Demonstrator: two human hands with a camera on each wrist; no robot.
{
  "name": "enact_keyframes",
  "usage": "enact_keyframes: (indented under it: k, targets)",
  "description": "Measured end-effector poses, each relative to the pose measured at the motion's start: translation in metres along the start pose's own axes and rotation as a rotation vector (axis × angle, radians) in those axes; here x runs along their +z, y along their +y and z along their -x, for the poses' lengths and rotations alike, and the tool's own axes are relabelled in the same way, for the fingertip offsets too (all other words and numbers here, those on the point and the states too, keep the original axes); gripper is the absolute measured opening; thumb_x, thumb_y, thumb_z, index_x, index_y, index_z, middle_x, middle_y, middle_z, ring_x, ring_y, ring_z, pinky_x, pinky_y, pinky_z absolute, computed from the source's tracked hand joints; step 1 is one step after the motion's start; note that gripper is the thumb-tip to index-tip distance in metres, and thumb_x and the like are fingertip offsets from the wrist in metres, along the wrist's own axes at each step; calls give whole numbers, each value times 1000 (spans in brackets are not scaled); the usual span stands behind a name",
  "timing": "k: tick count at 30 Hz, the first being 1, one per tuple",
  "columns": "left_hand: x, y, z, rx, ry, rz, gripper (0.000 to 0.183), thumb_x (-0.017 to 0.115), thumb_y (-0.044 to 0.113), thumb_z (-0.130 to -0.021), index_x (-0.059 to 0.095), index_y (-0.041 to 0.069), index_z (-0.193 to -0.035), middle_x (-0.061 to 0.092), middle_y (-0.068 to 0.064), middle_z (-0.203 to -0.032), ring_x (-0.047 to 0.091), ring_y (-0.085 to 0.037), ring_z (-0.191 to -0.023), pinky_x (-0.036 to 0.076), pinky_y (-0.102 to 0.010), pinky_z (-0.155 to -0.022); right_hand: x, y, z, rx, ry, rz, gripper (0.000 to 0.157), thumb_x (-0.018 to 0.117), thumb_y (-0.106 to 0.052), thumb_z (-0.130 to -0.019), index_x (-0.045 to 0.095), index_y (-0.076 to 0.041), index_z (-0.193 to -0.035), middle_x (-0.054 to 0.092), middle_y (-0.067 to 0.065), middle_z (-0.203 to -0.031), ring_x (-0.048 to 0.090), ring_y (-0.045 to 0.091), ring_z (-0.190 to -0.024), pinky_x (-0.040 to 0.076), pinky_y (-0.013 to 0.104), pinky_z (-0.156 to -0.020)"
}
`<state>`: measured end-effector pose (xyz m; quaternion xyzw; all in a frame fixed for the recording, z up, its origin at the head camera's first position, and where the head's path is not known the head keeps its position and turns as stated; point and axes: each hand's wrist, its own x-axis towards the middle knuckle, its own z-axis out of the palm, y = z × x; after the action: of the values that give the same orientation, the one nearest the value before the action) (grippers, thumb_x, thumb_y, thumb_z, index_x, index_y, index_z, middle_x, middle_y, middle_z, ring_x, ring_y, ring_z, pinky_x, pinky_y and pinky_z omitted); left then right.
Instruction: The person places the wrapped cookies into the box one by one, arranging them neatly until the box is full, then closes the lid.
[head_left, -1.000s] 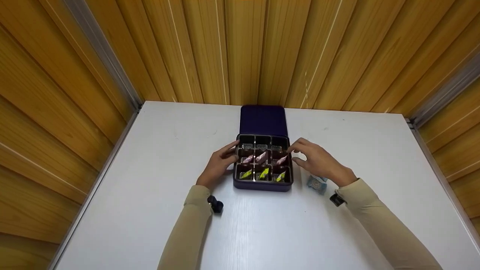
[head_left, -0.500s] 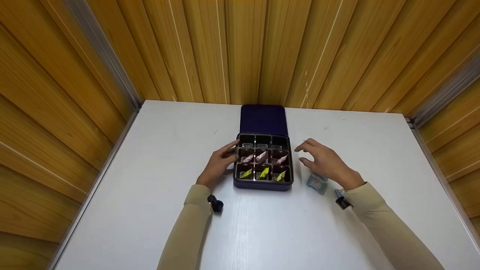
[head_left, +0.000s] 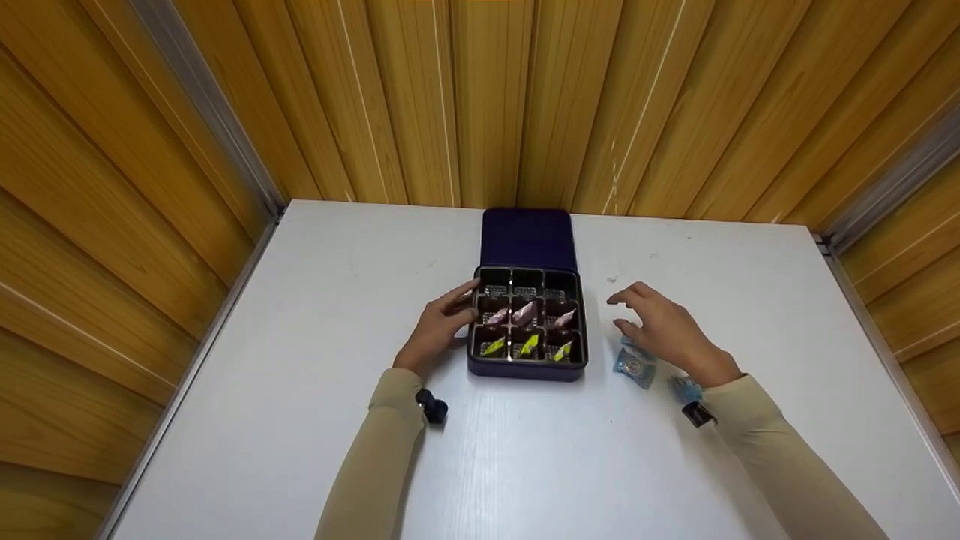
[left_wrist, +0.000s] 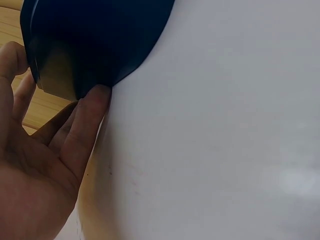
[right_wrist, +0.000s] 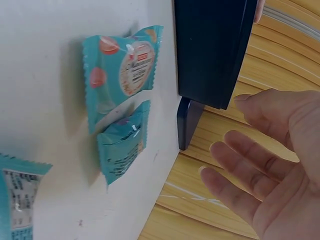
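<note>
A dark blue box (head_left: 527, 370) stands with its lid (head_left: 527, 236) folded back, its inside split into several compartments. Pink wrapped pieces (head_left: 524, 313) lie in the middle row and yellow-green ones (head_left: 529, 345) in the front row; the back row holds nothing. My left hand (head_left: 437, 330) rests its fingertips and thumb against the box's left side. To the right of the box, my right hand (head_left: 667, 330) hovers with loosely bent fingers and nothing between them. Under and beside it lie blue snack packets (head_left: 634, 368), seen larger as teal packets (right_wrist: 122, 70) in the right wrist view.
The white table (head_left: 315, 300) meets wood-patterned panels (head_left: 487, 105) behind the box and at both sides. Another blue packet (head_left: 686, 388) lies by the right wrist, next to the black wrist camera (head_left: 698, 413).
My right hand has drawn back from the box's right edge, moving right and slightly nearer, and uncovers more of the blue packets. The left hand stays at the box.
</note>
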<state>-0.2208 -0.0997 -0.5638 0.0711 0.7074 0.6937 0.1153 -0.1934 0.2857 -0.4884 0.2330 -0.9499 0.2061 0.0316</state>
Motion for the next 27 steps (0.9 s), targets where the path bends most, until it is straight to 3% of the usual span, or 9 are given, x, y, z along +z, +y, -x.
enact_keyframes:
  k: [17,27]
  targets:
    - [1,1,0,-5,3,-8,60,66,14,-102,53,27,-159,59,-16,-149,63,-33,-127,61,-53,-89,8,21,18,126,-80,11,38,78,-7,-96,66,2,-131,63,22,-128,64,44,-118,54,63,-94]
    - [1,4,2,-3,4,-4,60,65,11,-102,54,26,-159,60,-17,-148,63,-32,-126,61,-53,-90,12,26,23,205,-144,32,42,80,-8,-94,65,5,-131,63,23,-121,64,33,-100,57,58,-87]
